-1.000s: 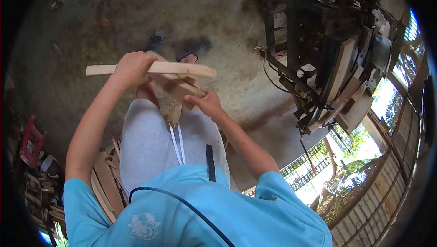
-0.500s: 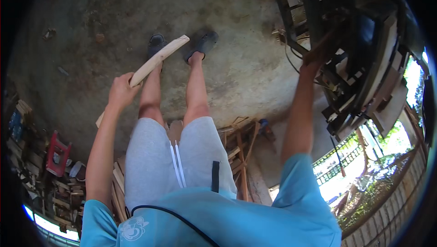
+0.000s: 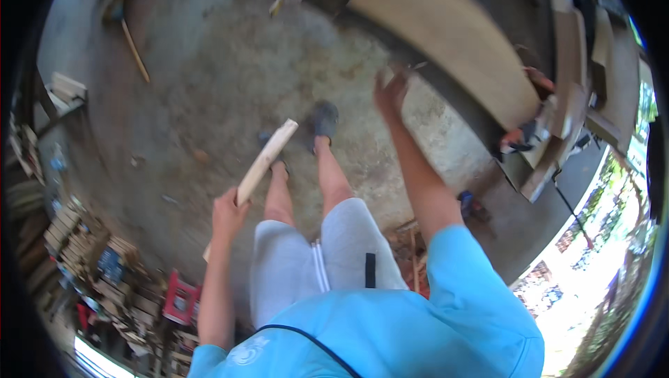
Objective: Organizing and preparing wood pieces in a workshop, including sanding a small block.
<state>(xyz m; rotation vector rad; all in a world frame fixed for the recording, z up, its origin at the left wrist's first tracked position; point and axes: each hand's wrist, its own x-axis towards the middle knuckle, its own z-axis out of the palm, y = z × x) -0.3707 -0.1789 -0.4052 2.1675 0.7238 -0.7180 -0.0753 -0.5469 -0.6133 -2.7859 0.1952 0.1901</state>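
Steadily, my left hand [image 3: 228,216] is wrapped around a pale wooden strip [image 3: 268,158], which slants up and away over the floor [image 3: 209,99], in front of my legs. To hold it well, I'd judge, I should keep my fingers closed near its middle so neither end dips, and keep the far tip clear of my shoes [image 3: 325,119]. My right hand [image 3: 391,92] is out near the dark edge of the counter [image 3: 446,96], its fingers loosely parted, with nothing I can see in them; that arm is best kept off the counter's rim and the pale board [image 3: 446,29] lying there.

Part of the strip is hidden behind my left wrist and forearm; only a bit of its near end peeks out. Blur softens my right fingertips, so I can't tell whether they touch anything. The reddish shapes [image 3: 516,137] by the board's right end are too smeared to name.
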